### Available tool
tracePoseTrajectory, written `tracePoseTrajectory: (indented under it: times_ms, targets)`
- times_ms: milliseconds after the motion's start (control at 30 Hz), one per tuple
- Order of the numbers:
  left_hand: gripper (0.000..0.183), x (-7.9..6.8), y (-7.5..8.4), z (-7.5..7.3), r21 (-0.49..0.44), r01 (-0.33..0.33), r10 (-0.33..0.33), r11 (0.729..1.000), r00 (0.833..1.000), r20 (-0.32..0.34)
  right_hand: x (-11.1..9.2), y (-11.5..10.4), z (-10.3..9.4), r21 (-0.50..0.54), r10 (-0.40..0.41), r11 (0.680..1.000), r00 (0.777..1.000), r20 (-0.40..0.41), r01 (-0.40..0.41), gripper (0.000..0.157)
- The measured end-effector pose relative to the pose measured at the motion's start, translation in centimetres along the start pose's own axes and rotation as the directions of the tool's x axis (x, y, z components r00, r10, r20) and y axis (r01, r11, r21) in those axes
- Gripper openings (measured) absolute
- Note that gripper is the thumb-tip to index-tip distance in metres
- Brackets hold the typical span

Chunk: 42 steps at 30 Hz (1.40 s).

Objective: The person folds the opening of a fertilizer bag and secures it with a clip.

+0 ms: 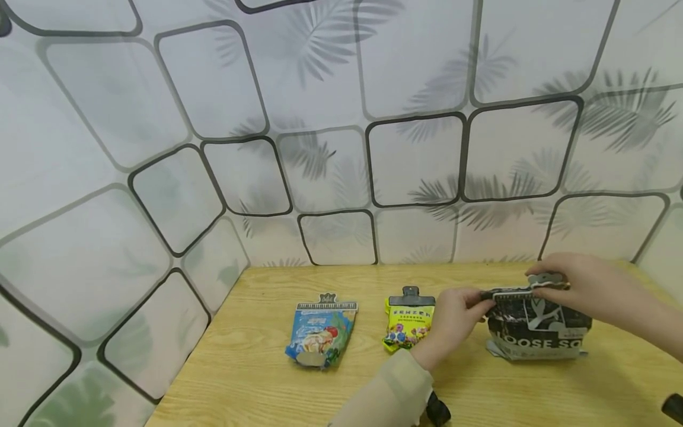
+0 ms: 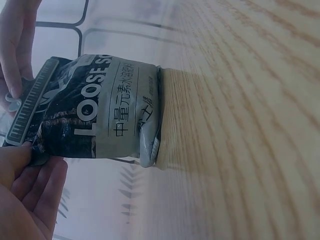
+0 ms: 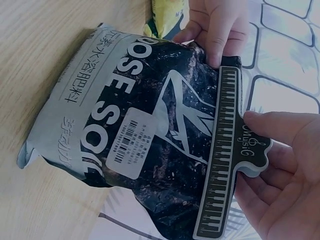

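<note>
A black and grey plastic bag [image 1: 539, 338] lettered "LOOSE SO…" stands on the table at the right in the head view. Along its top edge sits a clip [image 3: 218, 150] printed with piano keys and the word "MusiG". My right hand [image 1: 581, 287] grips the clip's handle, thumb on one face and fingers behind, as the right wrist view shows. At the other end of the bag's top, my left hand [image 1: 453, 317] pinches the corner between thumb and fingers. In the left wrist view the bag's bottom [image 2: 155, 115] meets the tabletop.
A yellow packet [image 1: 408, 326] with a black clip stands just left of my left hand. Farther left is a blue packet [image 1: 322, 335] under a piano-key clip. A black object [image 1: 437, 409] lies partly under my left sleeve. Patterned cloth [image 1: 416, 160] backs the wooden table [image 1: 256, 367].
</note>
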<state>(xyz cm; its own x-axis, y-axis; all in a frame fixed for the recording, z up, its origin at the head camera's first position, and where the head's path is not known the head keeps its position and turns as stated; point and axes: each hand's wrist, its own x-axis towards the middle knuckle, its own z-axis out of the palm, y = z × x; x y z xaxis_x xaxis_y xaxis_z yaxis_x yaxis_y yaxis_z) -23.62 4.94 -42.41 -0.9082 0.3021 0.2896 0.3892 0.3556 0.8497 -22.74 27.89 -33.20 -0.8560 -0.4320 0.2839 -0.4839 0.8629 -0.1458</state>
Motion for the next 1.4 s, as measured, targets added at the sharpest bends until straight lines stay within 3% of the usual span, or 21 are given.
tracePoseTrajectory:
  times_ms: [433,1000,1167,1400]
  targets:
    - [0.015,-0.1,0.1,-0.1,-0.012,0.022,-0.022,1.000,1.000,0.008,-0.3,0.8,0.8,0.034,0.016,0.999,1.000,-0.019,-0.016,0.040]
    - [0.016,0.2,-0.1,-0.2,-0.022,-0.002,0.003,1.000,1.000,0.019,-0.6,2.1,1.2,0.044,0.034,0.998,0.999,0.006,-0.034,0.031]
    - [0.016,0.2,-0.2,-0.2,-0.010,-0.008,0.008,1.000,1.000,0.020,-1.0,2.8,1.1,0.015,0.048,0.999,0.999,-0.024,-0.047,0.036]
    - [0.016,0.2,-0.1,-0.2,-0.018,-0.005,0.005,1.000,1.000,0.018,-1.6,3.9,0.9,-0.023,0.097,0.995,0.995,0.004,-0.097,0.042]
